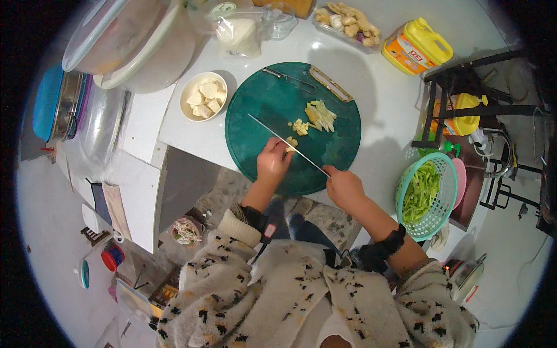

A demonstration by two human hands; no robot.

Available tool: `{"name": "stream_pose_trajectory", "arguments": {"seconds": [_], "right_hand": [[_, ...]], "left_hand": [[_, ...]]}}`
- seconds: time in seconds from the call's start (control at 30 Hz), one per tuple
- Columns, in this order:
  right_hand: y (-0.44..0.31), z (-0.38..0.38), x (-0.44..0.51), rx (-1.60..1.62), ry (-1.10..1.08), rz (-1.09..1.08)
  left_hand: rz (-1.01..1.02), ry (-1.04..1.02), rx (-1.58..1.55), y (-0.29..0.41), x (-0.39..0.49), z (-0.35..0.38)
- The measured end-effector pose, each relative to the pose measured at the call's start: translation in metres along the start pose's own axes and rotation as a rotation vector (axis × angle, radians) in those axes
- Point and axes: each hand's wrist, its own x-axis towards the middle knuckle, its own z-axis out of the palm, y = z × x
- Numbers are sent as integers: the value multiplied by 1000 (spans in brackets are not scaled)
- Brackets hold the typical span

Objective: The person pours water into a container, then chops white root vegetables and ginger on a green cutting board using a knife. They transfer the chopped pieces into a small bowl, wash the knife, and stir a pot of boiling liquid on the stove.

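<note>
On a round green cutting board [261,95], my right hand [345,187] grips the handle of a kitchen knife [289,145], whose blade runs up and to the left. My left hand [273,161] holds a small pale yellow piece, perhaps ginger or garlic [292,142], against the blade. Just above it lies a little heap of chopped yellow bits [300,126]. Cut pale green-white pieces, possibly scallion [321,116], lie farther up the board. A metal peeler [289,79] rests near the board's top edge, left of its tan-framed handle [331,83].
A bowl of white chunks [203,96] stands left of the board. At the right is a turquoise basket [404,209] of sliced green vegetable. Behind are a tray of ginger [348,24], a yellow jug [417,46] and a clear bag [239,35]. Large tubs [152,56] stand back left.
</note>
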Motion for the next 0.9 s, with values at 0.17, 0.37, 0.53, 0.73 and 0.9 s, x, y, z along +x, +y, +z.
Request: {"name": "stream_pose_trajectory", "arguments": {"seconds": [0.17, 0.37, 0.53, 0.73, 0.9], "right_hand": [[3, -6, 7, 137, 15, 12], [2, -23, -5, 45, -40, -37], [-5, -2, 10, 36, -44, 11], [-10, 5, 15, 164, 54, 2], [-12, -12, 2, 108, -2, -8]], "left_hand": [[-21, 18, -129, 1, 0, -1], [-55, 17, -126, 2, 0, -1], [-57, 15, -138, 0, -1, 0], [-78, -10, -158, 2, 1, -3], [-103, -5, -134, 0, -3, -2]]}}
